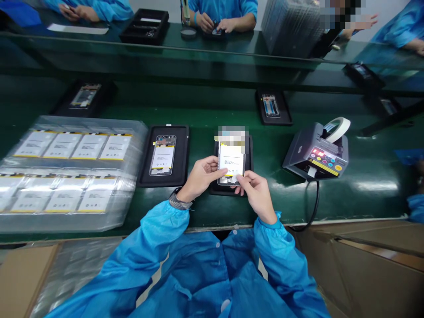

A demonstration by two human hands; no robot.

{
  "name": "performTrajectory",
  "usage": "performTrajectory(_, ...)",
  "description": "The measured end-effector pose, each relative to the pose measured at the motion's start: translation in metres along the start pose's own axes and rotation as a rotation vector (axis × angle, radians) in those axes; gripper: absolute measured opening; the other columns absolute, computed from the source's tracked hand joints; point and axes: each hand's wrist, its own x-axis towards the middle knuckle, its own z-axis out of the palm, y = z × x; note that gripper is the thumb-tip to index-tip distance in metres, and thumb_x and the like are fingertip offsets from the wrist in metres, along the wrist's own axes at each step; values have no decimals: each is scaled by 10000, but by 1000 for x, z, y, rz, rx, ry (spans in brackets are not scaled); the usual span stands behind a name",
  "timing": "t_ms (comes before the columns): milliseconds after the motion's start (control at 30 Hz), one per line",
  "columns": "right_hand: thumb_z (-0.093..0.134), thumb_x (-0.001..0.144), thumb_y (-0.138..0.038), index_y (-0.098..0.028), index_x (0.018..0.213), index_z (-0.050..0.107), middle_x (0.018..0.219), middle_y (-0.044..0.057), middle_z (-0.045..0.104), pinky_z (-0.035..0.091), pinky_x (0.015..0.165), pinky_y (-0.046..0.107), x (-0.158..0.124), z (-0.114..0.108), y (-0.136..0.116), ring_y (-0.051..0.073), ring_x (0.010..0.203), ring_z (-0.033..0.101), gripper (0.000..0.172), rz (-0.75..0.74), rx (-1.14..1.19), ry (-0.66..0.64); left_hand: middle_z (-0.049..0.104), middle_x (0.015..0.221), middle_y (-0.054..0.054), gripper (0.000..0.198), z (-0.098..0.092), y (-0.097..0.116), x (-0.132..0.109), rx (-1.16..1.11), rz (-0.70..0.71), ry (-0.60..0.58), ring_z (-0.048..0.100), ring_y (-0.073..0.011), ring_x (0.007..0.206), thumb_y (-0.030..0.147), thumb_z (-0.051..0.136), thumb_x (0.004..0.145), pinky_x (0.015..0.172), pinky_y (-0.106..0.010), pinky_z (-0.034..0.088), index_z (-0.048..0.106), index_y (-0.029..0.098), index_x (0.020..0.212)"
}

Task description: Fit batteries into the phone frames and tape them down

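In front of me, a phone frame with a white battery [230, 158] in it is held between both hands, over a black tray [249, 154]. My left hand [203, 176] grips its left edge, the thumb lying on the battery's lower left. My right hand [257, 192] holds the lower right corner, thumb on top and fingers beneath. The upper end of the phone frame is blurred out. Just to the left, another phone frame with a battery [163, 155] lies in a second black tray [181, 165].
At the left stands a clear plastic tray [71, 167] with several white batteries. A tape dispenser [316, 152] with a tape roll sits at the right, its black cable hanging down. Farther back, black trays [285, 112] hold phone frames. Co-workers' hands [217, 24] work across the bench.
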Motion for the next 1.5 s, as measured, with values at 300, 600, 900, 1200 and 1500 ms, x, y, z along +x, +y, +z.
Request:
performTrajectory(300,767,847,-672,-215,754,573,582,-2,632,514,500,266,-1,3,3,175,517,641,505,-36,13,65,777,1001,-93,435,1,-1,-2,9,10,-17,720,-208,885,400,948,685,825,-322,574,698,135,923)
performTrajectory(600,756,842,-691,-182,838,656,671,65,716,444,442,231,3,1,8,190,562,675,519,61,27,2,783,994,-90,464,0,-5,2,-36,-40,11,734,-229,926,402,959,658,874,-349,587,716,134,948)
performTrajectory(900,748,884,-598,-181,1060,666,680,2,676,479,507,252,5,-11,14,170,583,646,460,-70,-82,172,773,951,-92,478,-2,-13,4,80,-16,20,727,-216,860,458,929,690,785,-323,581,683,136,943)
performTrajectory(1200,726,934,-517,-187,1093,685,774,23,717,518,575,286,-8,-13,7,173,619,653,368,-75,-42,42,767,930,-78,453,2,-6,-1,59,48,-1,714,-212,854,436,937,688,783,-323,589,702,141,940)
performTrajectory(1500,672,974,-245,-206,1188,679,826,7,686,546,667,291,-37,2,-22,160,695,633,217,-399,-287,168,787,935,-94,376,3,8,-10,-31,120,-26,738,-205,837,365,937,718,773,-300,617,753,134,950)
